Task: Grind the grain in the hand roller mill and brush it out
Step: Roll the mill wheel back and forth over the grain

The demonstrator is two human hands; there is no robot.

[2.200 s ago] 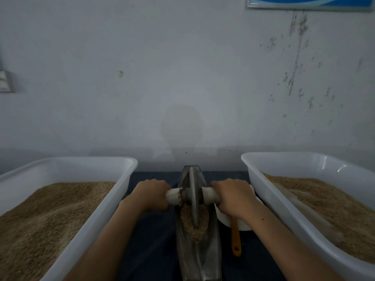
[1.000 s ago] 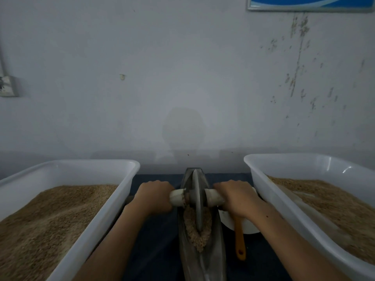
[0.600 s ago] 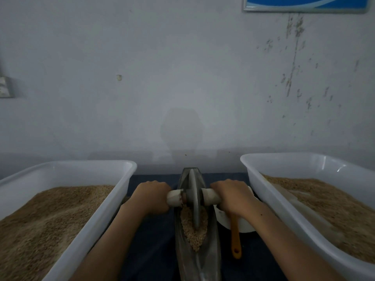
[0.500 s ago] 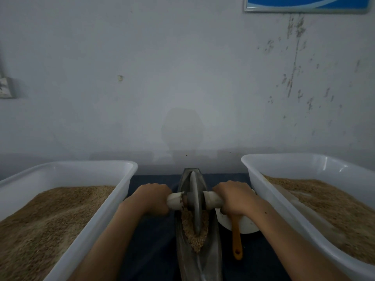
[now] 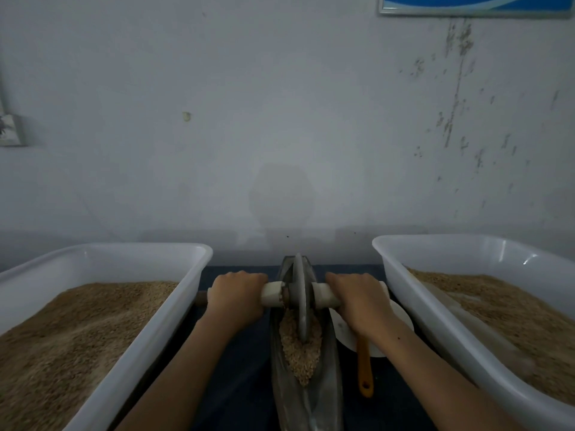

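**A:** So where's the wheel at right now?

**B:** Far end of the trough (image 5: 306,396), up by the wall-side edge of the table (image 5: 239,359). Half a second back it sat a touch closer to the person, so that's another push stroke out. Left hand (image 5: 236,295) is clenched around the left end of the axle handle (image 5: 273,294), right hand (image 5: 357,298) is wrapped tight on the right end, with the wheel (image 5: 299,293) upright between them.

**A:** And the grain?

**B:** The grain (image 5: 300,353) is piled in the middle of the trough, just behind the wheel on the near side. It looks pretty coarse to me, so I'd guess there's plenty of rolling left.

**A:** Brush?

**B:** Orange brush handle (image 5: 364,368) is lying right of the trough, partly under the right wrist, next to a white dish (image 5: 345,334). Untouched. White tubs (image 5: 174,306) sit at both side edges.
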